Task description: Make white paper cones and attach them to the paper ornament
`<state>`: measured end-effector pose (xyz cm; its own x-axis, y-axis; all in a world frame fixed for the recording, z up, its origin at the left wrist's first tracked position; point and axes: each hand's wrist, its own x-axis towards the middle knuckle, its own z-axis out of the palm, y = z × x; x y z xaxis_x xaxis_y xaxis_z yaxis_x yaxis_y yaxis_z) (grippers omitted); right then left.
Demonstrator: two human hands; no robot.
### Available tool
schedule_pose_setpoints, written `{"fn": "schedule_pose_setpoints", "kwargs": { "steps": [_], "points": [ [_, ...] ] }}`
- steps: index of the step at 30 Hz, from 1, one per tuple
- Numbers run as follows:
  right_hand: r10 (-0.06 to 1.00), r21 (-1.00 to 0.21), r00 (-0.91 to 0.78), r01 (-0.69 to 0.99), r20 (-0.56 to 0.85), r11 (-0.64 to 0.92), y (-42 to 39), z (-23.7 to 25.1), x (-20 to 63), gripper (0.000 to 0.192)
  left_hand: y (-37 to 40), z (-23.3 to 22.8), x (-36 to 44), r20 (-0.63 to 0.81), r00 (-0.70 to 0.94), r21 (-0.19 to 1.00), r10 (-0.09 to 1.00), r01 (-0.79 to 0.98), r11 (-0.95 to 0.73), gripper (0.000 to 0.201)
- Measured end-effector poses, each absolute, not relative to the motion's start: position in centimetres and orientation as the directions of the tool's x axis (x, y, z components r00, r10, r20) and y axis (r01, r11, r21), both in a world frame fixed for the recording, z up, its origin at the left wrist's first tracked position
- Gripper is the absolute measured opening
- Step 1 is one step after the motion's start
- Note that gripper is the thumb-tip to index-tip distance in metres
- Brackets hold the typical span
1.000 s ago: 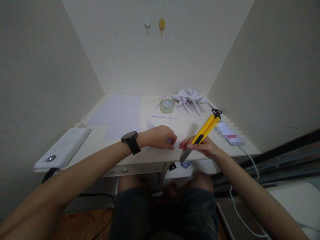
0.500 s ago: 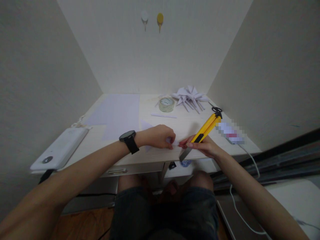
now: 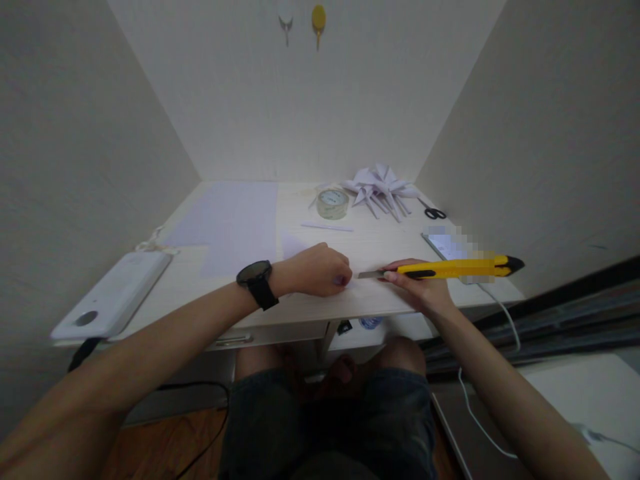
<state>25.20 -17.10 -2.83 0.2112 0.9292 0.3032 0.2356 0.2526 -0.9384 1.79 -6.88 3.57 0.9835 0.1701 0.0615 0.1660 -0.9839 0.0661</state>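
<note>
Yellow knife (image 3: 457, 268) is gripped flat in right hand (image 3: 417, 285), centre-right, blade w/ tip near left hand (image 3: 320, 270), which is curled, pressed on paper (image 3: 300, 243) at bench (image 3: 380, 303) front edge.

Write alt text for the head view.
The right hand holds a yellow utility knife flat over the desk, blade toward the left hand, which presses on white paper. Tape roll, folded paper shapes and scissors lie behind.
</note>
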Motion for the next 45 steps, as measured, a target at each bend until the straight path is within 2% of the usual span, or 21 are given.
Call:
{"fn": "schedule_pose_setpoints", "kwargs": {
  "steps": [4, 14, 24, 31, 45],
  "points": [
    [0.928, -0.901, 0.179, 0.353, 0.328, 0.251, -17.6, -2.4, 24.3, 0.023, -6.8, 3.9, 1.9, 0.034, 0.987, 0.077, 0.159, 0.156, -0.985, 0.015],
    [0.934, -0.862, 0.125, 0.44, 0.335, 0.251, -17.8, -1.8, 23.9, 0.028, -6.8, 4.0, 2.0, 0.053, 0.982, 0.109, 0.179, 0.173, -0.979, 0.016],
    [0.937, -0.871, 0.137, 0.432, 0.321, 0.235, -17.8, -2.0, 23.8, 0.031, -6.8, 3.6, 2.6, 0.003, 0.98, 0.169, 0.197, 0.193, -0.967, 0.017],
    [0.939, -0.893, 0.181, 0.403, 0.292, 0.2, -17.9, -1.7, 23.5, 0.03, -6.6, 3.3, 2.7, 0.026, 0.983, 0.18, 0.18, 0.172, -0.968, 0.018],
    [0.936, -0.875, 0.163, 0.432, 0.312, 0.216, -17.9, -1.7, 23.4, 0.028, -6.6, 3.2, 2.7, 0.041, 0.986, 0.185, 0.163, 0.153, -0.971, 0.016]
  ]
}}
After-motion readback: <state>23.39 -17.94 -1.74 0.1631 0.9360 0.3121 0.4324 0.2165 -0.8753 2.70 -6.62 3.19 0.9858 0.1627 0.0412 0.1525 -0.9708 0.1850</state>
